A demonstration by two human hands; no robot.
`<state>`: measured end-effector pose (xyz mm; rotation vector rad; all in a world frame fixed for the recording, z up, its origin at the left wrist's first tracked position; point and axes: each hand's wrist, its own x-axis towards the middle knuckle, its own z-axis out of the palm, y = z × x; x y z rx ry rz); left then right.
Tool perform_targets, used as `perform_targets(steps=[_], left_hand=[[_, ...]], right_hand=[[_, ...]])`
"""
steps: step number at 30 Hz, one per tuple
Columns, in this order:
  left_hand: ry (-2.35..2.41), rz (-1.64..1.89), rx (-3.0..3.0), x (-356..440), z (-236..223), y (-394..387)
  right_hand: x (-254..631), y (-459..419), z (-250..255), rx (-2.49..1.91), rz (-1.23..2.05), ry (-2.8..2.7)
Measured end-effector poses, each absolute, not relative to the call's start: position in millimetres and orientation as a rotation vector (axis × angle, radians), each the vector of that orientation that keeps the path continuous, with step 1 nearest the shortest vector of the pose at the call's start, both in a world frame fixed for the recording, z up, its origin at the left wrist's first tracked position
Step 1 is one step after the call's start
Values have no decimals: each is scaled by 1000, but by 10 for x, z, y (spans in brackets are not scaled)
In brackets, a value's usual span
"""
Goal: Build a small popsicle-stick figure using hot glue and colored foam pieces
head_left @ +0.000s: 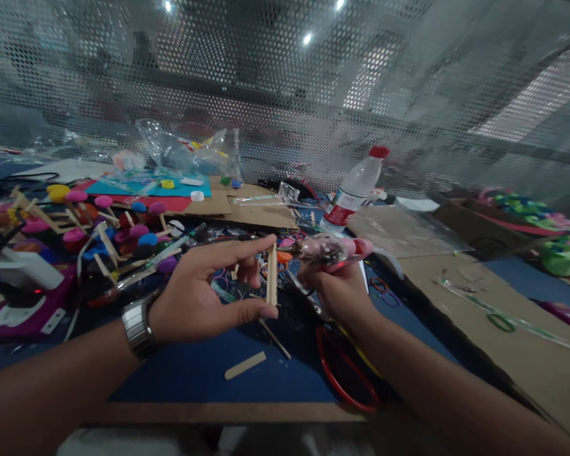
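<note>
Wooden sticks (272, 282) show in my head view as a slim bundle just toward 6 o'clock of centre, raised over the tabletop (185, 380) with their length running 12 to 6. I can't count them. I judge them light, stiff and dry, with little slip, but liable to snap if bent. I'd take hold by the two ends, as here, leaving the long faces clear.

My left hand (194, 288) comes in from 8 o'clock, watch (140, 326) on the wrist. Its grip is a wide C: forefinger stretched to the top end, thumb under the bottom end, the sticks spanned between, other fingers loosely curled.

My right hand (335, 288) reaches in from 4 o'clock, closed around a pink glue gun (337, 252), whose nozzle points to 9 o'clock, right by the upper end of the sticks. I can't tell whether it touches.

Below, one loose stick (245, 366) lies at 7 o'clock, red-handled scissors (330, 373) at 5.
</note>
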<state>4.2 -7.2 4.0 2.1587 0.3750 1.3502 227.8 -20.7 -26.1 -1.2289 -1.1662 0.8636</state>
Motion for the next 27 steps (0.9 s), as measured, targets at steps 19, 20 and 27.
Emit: perform_targets(steps=[19,20,27], left_hand=[[377,1330,2172,45,62,-88],[375,1331,2169,45,62,-89],[373,1327,2172,41,64,-90]], right_hand=[[2326,-182,-287,-1206,774,-1255],[2324,-182,-285,-1211,775,-1247],[2317,-193,-259,-1243,764,-1227]])
